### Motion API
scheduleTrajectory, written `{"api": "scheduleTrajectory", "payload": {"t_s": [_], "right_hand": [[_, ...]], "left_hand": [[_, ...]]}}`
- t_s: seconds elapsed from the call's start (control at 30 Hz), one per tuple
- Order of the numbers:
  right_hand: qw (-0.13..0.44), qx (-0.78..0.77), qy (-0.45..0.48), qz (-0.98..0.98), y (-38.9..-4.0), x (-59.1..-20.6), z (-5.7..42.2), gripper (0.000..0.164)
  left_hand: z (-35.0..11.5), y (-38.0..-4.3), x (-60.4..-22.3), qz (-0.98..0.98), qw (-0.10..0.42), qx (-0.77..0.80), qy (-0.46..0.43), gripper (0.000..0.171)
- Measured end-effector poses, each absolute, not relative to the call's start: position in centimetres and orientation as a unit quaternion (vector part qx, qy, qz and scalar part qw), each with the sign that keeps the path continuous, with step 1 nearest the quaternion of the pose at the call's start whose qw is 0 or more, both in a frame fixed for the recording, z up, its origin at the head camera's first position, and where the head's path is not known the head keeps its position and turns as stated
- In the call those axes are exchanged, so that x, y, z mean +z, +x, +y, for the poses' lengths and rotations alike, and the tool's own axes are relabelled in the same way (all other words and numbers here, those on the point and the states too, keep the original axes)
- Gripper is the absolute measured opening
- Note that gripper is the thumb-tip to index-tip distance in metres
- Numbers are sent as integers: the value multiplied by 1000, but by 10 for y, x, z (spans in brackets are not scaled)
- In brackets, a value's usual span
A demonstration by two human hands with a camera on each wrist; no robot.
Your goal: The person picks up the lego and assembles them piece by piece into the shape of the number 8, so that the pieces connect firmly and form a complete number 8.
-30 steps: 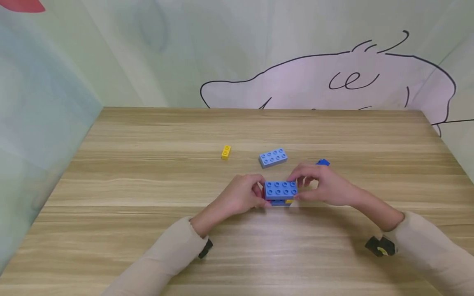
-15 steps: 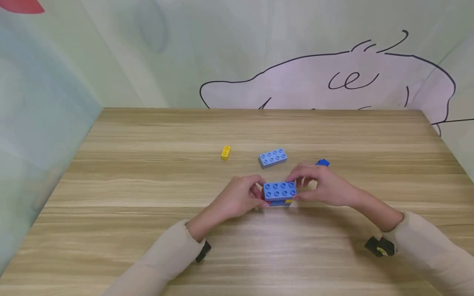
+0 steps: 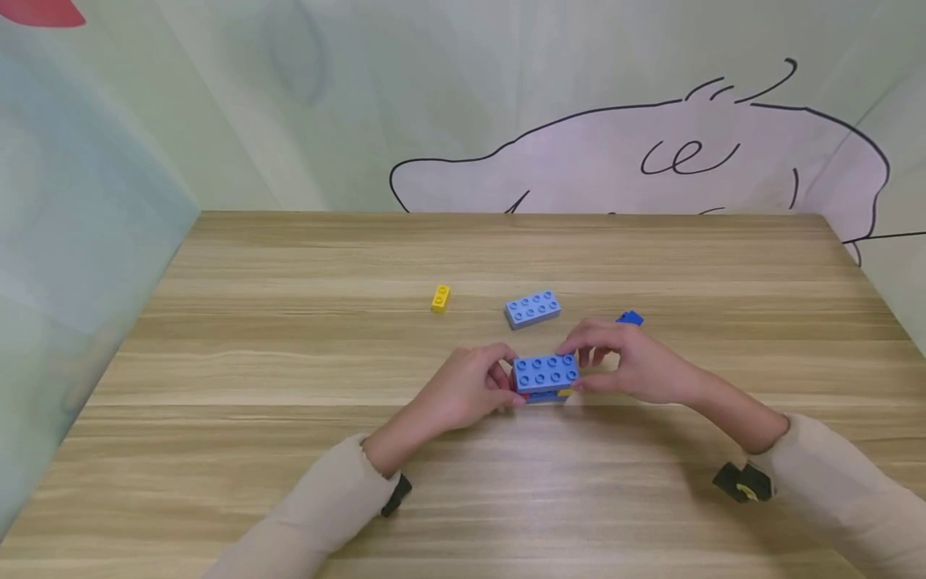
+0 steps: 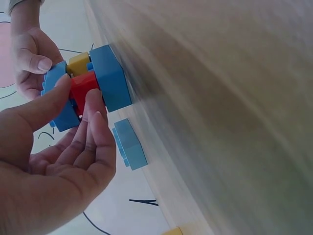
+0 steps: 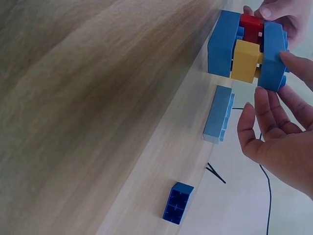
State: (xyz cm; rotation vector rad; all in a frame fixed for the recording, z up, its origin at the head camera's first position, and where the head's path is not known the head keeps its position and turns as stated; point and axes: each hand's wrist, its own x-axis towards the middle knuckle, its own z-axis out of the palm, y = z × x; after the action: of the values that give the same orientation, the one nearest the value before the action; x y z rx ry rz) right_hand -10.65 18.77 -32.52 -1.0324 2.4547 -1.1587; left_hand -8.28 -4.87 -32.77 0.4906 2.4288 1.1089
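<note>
A small stack of toy building bricks stands on the table in front of me. Its base is a blue brick; a red brick and a yellow brick sit on that side by side. Across them lies a top blue brick, studs up. Yellow studs show in a narrow gap beneath it in the right wrist view. My left hand pinches the red brick at the stack's left end. With thumb and fingers, my right hand holds the right end of the top blue brick.
Behind the stack lies a light blue brick. A small yellow brick is farther left, and a dark blue brick rests on its side beyond my right hand. A wall with a line drawing borders the table's far edge.
Both hands keep their hold on the stack. The top blue brick and my left hand have shifted very slightly left; the loose bricks stay where they were.
</note>
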Motion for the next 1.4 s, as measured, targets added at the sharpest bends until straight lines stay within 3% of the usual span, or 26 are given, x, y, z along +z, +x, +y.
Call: {"api": "scheduleTrajectory", "payload": {"t_s": [1.4], "right_hand": [[120, -382, -353, 846, -108, -324, 187, 34]], "left_hand": [[-48, -85, -334, 888, 196, 373, 186, 35]]}}
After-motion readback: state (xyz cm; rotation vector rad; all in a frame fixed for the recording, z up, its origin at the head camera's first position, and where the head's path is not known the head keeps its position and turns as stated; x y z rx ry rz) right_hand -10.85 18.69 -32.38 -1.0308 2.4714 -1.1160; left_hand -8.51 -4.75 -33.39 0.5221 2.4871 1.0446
